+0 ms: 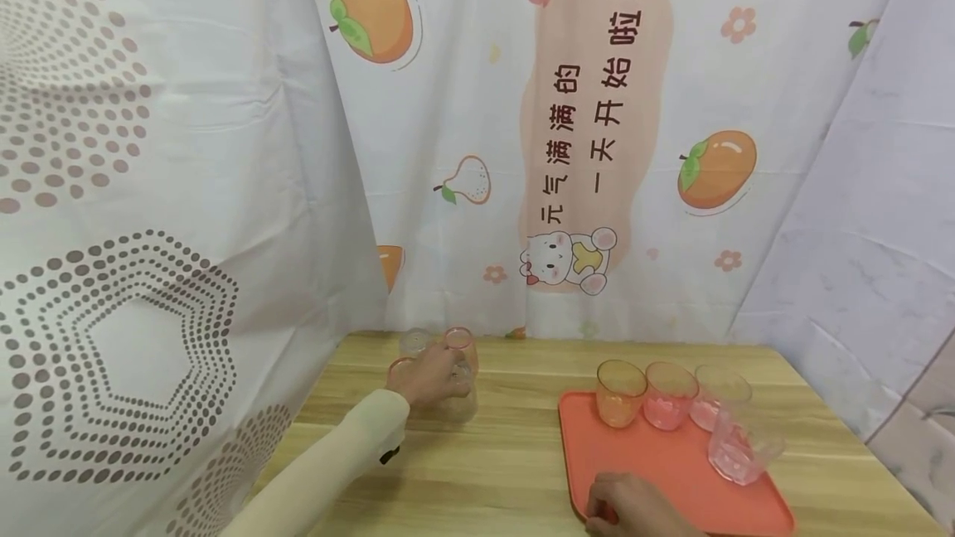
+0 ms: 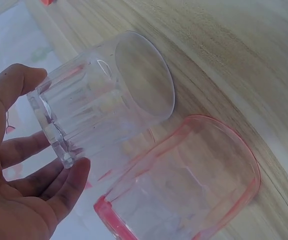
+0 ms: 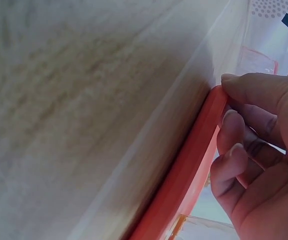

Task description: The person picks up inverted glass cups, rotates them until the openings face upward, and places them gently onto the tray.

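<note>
My left hand (image 1: pixel 436 375) is over a small group of glasses at the back left of the table. It grips a clear ribbed glass (image 2: pixel 104 85) by the base, thumb on one side and fingers on the other. That glass is upside down, its rim toward the wood. Beside it stands a pink-tinted glass (image 2: pixel 184 180), also rim down. My right hand (image 1: pixel 634 504) is at the near left part of a red tray (image 1: pixel 627 462). In the right wrist view its thumb and curled fingers pinch the tray's raised edge (image 3: pixel 189 165).
On the tray are an orange glass (image 1: pixel 620 396), a pink glass (image 1: pixel 669 396) and two clear glasses, the nearer (image 1: pixel 739 447) close to the right edge. Another clear glass (image 1: pixel 414 341) stands behind my left hand. Printed curtains (image 1: pixel 462 106) border the wooden table (image 1: pixel 515 437).
</note>
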Demonstrator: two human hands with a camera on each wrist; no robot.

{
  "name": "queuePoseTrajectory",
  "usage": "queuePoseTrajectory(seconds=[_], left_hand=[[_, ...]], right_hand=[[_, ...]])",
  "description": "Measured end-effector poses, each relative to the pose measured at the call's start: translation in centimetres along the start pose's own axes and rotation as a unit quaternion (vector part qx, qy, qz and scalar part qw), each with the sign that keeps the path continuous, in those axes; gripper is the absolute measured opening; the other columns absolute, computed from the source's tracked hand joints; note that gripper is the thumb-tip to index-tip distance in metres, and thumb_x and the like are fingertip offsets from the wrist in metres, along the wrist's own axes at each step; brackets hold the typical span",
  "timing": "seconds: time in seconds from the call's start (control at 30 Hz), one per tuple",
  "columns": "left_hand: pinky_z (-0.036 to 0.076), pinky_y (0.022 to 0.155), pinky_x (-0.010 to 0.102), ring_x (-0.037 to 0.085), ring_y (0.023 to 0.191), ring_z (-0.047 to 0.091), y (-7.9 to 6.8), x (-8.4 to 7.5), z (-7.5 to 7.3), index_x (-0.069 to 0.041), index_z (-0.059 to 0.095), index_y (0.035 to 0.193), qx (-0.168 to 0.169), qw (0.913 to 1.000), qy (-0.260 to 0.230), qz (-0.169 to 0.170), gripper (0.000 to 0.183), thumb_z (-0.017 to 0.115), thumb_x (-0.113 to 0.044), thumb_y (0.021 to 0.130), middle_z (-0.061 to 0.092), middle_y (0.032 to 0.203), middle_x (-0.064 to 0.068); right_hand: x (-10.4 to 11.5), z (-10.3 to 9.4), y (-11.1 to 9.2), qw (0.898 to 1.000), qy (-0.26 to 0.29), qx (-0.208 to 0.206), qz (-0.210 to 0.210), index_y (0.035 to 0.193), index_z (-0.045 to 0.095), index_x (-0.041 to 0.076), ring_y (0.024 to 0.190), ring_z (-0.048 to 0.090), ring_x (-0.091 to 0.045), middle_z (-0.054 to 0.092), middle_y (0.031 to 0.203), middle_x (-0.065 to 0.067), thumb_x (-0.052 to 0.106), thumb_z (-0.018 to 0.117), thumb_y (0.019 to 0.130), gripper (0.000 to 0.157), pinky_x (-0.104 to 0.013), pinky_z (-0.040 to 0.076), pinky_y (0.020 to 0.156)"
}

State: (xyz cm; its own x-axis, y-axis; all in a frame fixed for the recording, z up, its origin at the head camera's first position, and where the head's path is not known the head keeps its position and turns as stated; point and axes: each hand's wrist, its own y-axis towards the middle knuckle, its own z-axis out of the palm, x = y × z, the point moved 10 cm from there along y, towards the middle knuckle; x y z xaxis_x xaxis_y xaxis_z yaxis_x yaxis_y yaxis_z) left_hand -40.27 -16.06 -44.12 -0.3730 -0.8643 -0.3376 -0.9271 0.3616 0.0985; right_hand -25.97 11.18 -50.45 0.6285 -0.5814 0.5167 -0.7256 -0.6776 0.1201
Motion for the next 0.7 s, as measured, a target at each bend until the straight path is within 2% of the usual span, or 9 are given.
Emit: queuePoseTrajectory(seconds=[0.17, 0.3, 0.4, 0.5, 0.57, 0.7], left_hand=[[0.052, 0.075, 0.039, 0.013, 0.098, 0.063, 0.0, -0.5, -0.3, -0.027, 0.072, 0.103, -0.013, 0.9994, 0.031, 0.005, 0.026, 0.079, -0.039, 0.081, 0.067, 0.115, -0.005], [0.048, 0.065, 0.034, 0.01, 0.082, 0.059, 0.0, -0.9, -0.5, -0.023, 0.07, 0.093, -0.02, 0.9989, 0.038, 0.019, 0.022, 0.08, -0.036, 0.078, 0.066, 0.098, -0.005], [0.046, 0.06, 0.031, 0.008, 0.075, 0.057, 0.0, -1.0, -0.4, -0.022, 0.072, 0.095, -0.018, 0.9989, 0.038, 0.022, 0.023, 0.079, -0.035, 0.079, 0.067, 0.094, -0.005], [0.046, 0.06, 0.029, 0.006, 0.076, 0.056, -0.1, -1.2, -0.5, -0.023, 0.074, 0.105, -0.017, 0.9986, 0.045, 0.021, 0.031, 0.078, -0.038, 0.078, 0.068, 0.1, -0.008], [0.046, 0.057, 0.03, 0.008, 0.073, 0.054, -0.2, -1.4, -0.5, -0.024, 0.074, 0.103, -0.013, 0.9981, 0.055, 0.024, 0.029, 0.077, -0.038, 0.078, 0.065, 0.096, -0.007], [0.045, 0.063, 0.033, 0.009, 0.08, 0.052, -0.5, -1.9, -0.7, -0.027, 0.072, 0.098, -0.022, 0.9967, 0.07, 0.033, 0.025, 0.079, -0.04, 0.078, 0.061, 0.1, -0.007]], right_hand=[[-0.1, 0.0, 0.0, 1.0, 0.007, 0.007, 0.004, 0.08, 0.067, 0.029, 0.068, 0.049, 0.006, 0.05, 0.079, 0.026, 0.025, 0.079, 0.09, 0.017, -0.021, 0.044, 0.056], [-0.1, 0.0, 0.1, 1.0, 0.004, 0.01, 0.005, 0.08, 0.068, 0.029, 0.068, 0.049, 0.006, 0.05, 0.078, 0.026, 0.025, 0.08, 0.09, 0.016, -0.021, 0.044, 0.057], [-0.2, 0.0, 0.1, 1.0, 0.001, 0.01, 0.01, 0.079, 0.067, 0.03, 0.067, 0.049, 0.006, 0.05, 0.078, 0.026, 0.025, 0.08, 0.09, 0.017, -0.021, 0.044, 0.056], [-0.2, 0.0, 0.0, 1.0, -0.003, 0.01, 0.016, 0.079, 0.067, 0.03, 0.067, 0.049, 0.006, 0.05, 0.077, 0.025, 0.026, 0.08, 0.089, 0.017, -0.021, 0.044, 0.055], [-0.2, 0.0, -0.1, 1.0, -0.004, 0.009, 0.017, 0.078, 0.067, 0.03, 0.066, 0.049, 0.006, 0.05, 0.076, 0.025, 0.026, 0.08, 0.089, 0.017, -0.022, 0.043, 0.055], [-0.1, 0.0, 0.0, 1.0, -0.005, 0.003, 0.014, 0.078, 0.067, 0.03, 0.066, 0.049, 0.006, 0.049, 0.076, 0.026, 0.025, 0.08, 0.088, 0.017, -0.021, 0.043, 0.055]])
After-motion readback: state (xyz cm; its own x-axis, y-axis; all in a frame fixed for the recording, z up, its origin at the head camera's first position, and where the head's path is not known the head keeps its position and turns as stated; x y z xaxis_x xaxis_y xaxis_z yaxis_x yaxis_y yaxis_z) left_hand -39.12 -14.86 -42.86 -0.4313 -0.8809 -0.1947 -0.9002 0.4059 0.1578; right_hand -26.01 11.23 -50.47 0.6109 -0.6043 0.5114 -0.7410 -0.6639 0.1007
